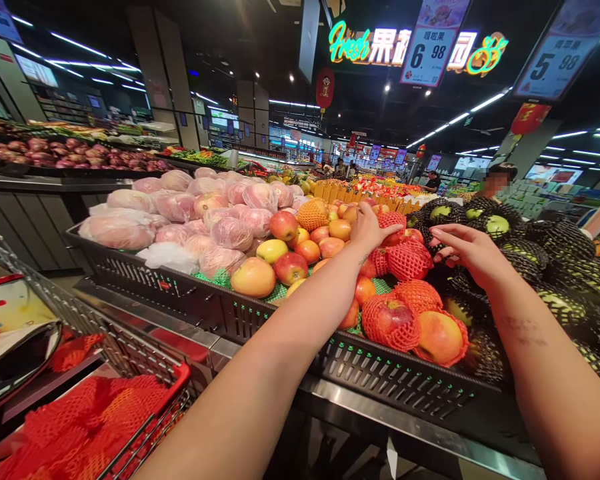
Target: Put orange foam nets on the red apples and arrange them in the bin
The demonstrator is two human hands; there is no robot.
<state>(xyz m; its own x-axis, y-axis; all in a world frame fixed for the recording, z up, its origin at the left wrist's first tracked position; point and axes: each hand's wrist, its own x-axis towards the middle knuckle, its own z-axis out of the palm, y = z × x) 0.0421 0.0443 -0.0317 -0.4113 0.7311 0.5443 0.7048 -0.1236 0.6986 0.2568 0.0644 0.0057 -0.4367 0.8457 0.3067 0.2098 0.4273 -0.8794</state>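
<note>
My left hand [371,228] reaches over the apples, its thumb stretched to the right and apart from the fingers. Loose red and yellow apples [332,247] lie beside it, and whether its fingertips touch one I cannot tell. To the right of that hand sit apples in red foam nets [409,259]. My right hand [467,252] hovers near them with its fingers extended to the left and nothing seen in it. At the front, a red apple [393,323] and an orange-yellow apple [439,337] rest in red nets.
A black slotted crate [380,373] holds the fruit. Plastic-wrapped fruit [175,206] is piled at left, green fruit in black nets [567,272] at right. A shopping cart [173,390] and red foam nets [87,423] are at lower left. A person [495,181] stands beyond the display.
</note>
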